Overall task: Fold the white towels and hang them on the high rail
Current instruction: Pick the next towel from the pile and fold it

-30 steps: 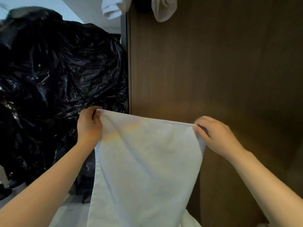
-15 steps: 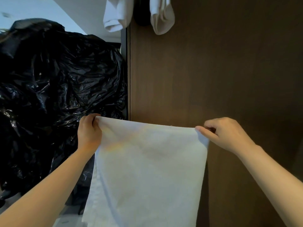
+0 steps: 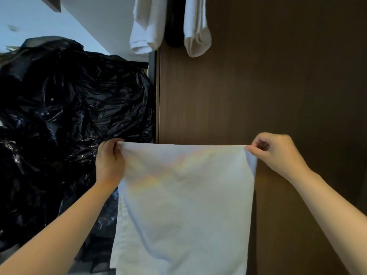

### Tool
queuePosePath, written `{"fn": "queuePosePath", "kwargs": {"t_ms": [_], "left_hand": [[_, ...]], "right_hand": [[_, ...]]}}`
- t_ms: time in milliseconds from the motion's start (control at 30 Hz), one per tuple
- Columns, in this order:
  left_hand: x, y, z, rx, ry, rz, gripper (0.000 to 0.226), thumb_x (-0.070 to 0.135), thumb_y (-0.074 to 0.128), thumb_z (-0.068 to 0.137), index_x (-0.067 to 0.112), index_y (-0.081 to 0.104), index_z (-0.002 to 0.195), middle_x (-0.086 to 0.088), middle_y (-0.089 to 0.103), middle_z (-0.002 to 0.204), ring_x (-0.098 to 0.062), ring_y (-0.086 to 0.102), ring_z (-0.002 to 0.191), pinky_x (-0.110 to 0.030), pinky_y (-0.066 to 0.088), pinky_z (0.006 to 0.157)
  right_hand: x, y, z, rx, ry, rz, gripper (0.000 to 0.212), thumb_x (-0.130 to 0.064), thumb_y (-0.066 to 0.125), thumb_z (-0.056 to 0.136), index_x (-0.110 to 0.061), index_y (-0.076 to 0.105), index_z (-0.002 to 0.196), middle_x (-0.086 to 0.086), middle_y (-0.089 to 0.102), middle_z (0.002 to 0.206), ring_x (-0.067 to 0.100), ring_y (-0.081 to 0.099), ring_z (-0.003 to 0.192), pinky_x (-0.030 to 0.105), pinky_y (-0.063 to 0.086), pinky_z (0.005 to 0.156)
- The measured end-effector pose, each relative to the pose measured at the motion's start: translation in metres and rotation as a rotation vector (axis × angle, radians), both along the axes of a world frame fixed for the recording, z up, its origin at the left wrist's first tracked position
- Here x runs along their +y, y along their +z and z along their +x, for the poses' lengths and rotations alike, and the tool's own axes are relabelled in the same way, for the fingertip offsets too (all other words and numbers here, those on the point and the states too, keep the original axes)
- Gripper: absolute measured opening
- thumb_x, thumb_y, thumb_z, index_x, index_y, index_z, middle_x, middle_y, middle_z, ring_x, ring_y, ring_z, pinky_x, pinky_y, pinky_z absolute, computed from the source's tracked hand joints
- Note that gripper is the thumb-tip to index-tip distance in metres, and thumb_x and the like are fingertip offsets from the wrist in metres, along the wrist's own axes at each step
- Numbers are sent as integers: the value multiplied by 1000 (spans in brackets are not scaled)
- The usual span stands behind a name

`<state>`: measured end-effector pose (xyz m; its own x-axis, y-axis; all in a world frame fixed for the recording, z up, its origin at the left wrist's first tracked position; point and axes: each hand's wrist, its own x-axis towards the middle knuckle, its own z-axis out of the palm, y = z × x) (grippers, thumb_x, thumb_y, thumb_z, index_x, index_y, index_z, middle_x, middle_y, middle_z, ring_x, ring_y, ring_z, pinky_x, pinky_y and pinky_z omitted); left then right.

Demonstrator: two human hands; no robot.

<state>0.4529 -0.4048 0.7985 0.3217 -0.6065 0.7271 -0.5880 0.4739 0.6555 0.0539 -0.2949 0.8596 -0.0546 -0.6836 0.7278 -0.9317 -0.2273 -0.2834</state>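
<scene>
Towel-spreading step, fold not started. Left hand (image 3: 110,161) grips the top left corner of the white towel (image 3: 184,205), fingers curled over the edge. Right hand (image 3: 278,153) pinches the top right corner between thumb and forefinger, other fingers curled in. The top edge runs straight and taut between the two hands; the rest hangs below them, out of view at the bottom. To do this well: keep both corners level and the edge tight, bring the hands together so corner meets corner and the side edges line up, and don't let the lower part twist; the strip near the left forearm looks slightly rolled, so shake it flat first. Two hung towels (image 3: 147,26) sit well above the hands, one up-left and one nearer centre, with a dark object (image 3: 174,26) between them; whether that is the rail I cannot tell. The lift will likely be a high reach, so fold compactly. Black plastic bags (image 3: 69,126) lie left of the left hand, a brown wooden panel (image 3: 278,76) behind both hands. Versus 1.0 s ago: hands sit wider apart, the top edge is straighter with no sag, the right hand has changed from fingers draped over the corner to a tight pinch, and more of the hung towels shows.
</scene>
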Motion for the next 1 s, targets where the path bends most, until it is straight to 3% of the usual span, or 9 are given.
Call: {"fn": "queuePosePath", "kwargs": {"t_ms": [100, 200, 267, 400, 533, 633, 733, 867, 1000], "left_hand": [[3, -5, -2, -11, 14, -16, 28, 13, 40, 101, 10, 63, 116, -10, 58, 115, -18, 51, 98, -27, 34, 82], [5, -16, -1, -16, 14, 5, 27, 13, 41, 100, 12, 63, 115, -8, 60, 113, -14, 49, 96, -26, 34, 82], [6, -18, -2, 8, 5, 12, 26, 14, 44, 100, 14, 64, 116, -5, 61, 113, -10, 48, 96, -24, 34, 83], [14, -13, -7, 105, -20, 49, 21, 21, 53, 97, 20, 66, 112, 6, 65, 102, -4, 54, 84, -8, 35, 68], [40, -8, -28, 274, -150, 73, 12, 20, 61, 92, 27, 67, 99, 18, 65, 83, 18, 58, 71, 3, 38, 58], [67, -10, -55, 271, -303, 71, 13, 16, 68, 87, 27, 72, 91, 11, 70, 76, 9, 62, 69, -1, 43, 60], [91, -20, -80, 212, -392, 105, 12, 14, 71, 83, 24, 73, 88, 13, 70, 77, 6, 62, 67, -3, 44, 61], [118, -45, -101, 209, -574, 204, 11, 6, 73, 82, 17, 71, 83, 2, 71, 79, -2, 64, 67, -8, 48, 65], [142, -69, -112, 229, -651, 267, 12, 3, 74, 81, 14, 69, 81, 2, 71, 78, -6, 65, 67, -14, 52, 66]], "right_hand": [[-1, -8, 4, -44, 26, 40, 8, -32, 64, 93, -31, 58, 99, -12, 64, 91, 10, 64, 85, 20, 49, 66], [-8, -21, 9, 86, -99, 250, 35, -27, 52, 101, -26, 53, 135, -3, 56, 137, 20, 54, 126, 28, 45, 95], [-10, -25, 11, 128, -177, 313, 33, -22, 51, 101, -21, 57, 133, 3, 47, 147, 23, 47, 134, 30, 41, 103], [-11, -32, 6, 112, -165, 281, 20, -22, 47, 102, -17, 65, 111, 9, 57, 131, 24, 56, 119, 24, 40, 86], [-9, -41, 15, 144, -97, 252, 25, -31, 56, 98, -22, 64, 120, -1, 58, 119, 16, 59, 104, 22, 44, 80], [-2, -50, 39, 124, 89, 232, 29, -37, 59, 95, -24, 63, 121, -7, 58, 109, 10, 58, 100, 24, 47, 83], [10, -67, 70, 75, 254, 265, 31, -41, 59, 95, -26, 63, 122, -11, 60, 117, 5, 56, 109, 22, 44, 88], [30, -95, 99, -205, 437, 281, 31, -36, 60, 95, -30, 62, 126, -15, 61, 126, -1, 55, 116, 19, 43, 99], [44, -116, 108, -368, 531, 310, 19, -23, 63, 94, -26, 70, 112, -16, 70, 109, -4, 62, 104, 10, 45, 87]]}}
